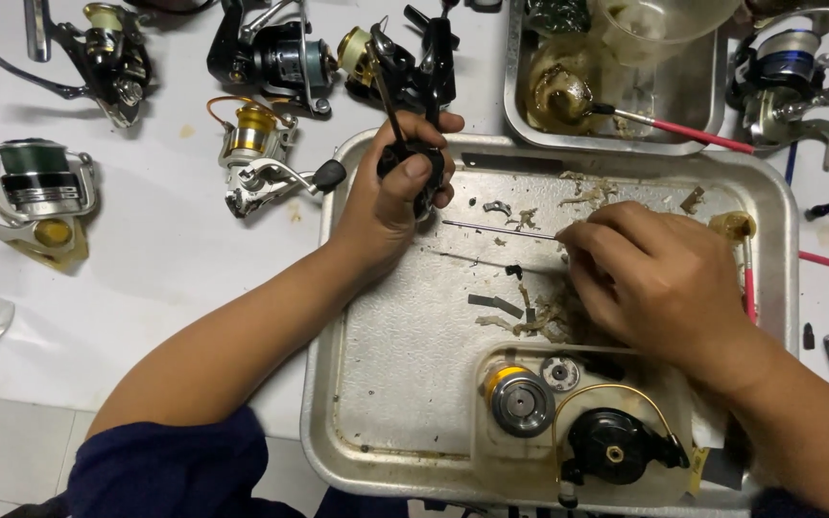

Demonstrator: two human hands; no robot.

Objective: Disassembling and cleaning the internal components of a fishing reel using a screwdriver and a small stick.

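Head view: left hand (390, 197) fingers clench a black reel part (413, 158); right hand (659, 278) fingers pinch a thin rod (496, 228) over the tray (405, 384).

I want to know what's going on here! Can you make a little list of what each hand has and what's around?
Left hand: grips a black reel body over the metal tray
Right hand: fingers pinched at a thin metal rod
In tray: spool, black rotor, small gear, greasy scraps
On table: several fishing reels
Behind: second tray with grease brush
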